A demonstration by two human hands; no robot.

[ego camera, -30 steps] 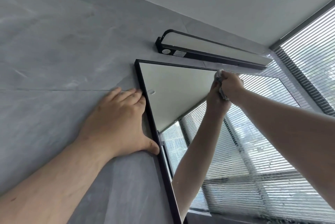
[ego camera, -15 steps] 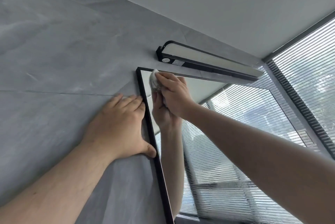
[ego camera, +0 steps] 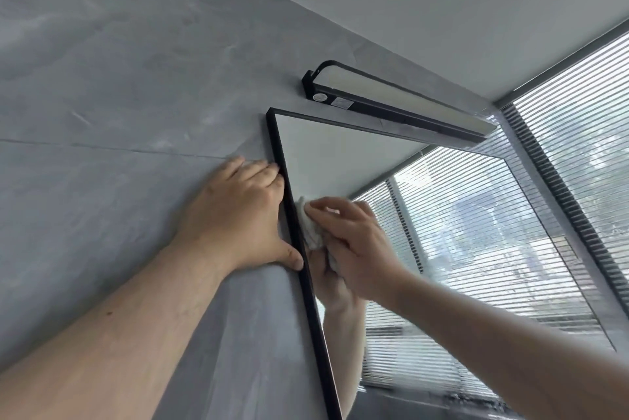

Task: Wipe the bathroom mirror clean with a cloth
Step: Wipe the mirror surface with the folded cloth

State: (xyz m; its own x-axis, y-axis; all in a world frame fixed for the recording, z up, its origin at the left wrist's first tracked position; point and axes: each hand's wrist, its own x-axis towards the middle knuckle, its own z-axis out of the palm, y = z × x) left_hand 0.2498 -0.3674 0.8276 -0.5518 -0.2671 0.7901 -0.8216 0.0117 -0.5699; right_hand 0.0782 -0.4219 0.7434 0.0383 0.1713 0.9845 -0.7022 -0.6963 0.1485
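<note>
Centre frame: right hand (ego camera: 354, 246) grips bunched cloth (ego camera: 311, 227) against mirror (ego camera: 340, 161); left hand (ego camera: 238, 215) spread flat on wall (ego camera: 102, 79). Risk: bunched cloth leaving streaks near frame edge.

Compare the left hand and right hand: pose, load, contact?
Pose: the left hand lies flat, fingers straight; the right hand is curled.
Load: the left hand holds nothing; the right hand grips a white cloth.
Contact: the left hand rests on the grey wall, thumb against the black frame; the right hand presses the cloth on the mirror glass.
Shared: both bare, raised at the mirror's left edge.
</note>
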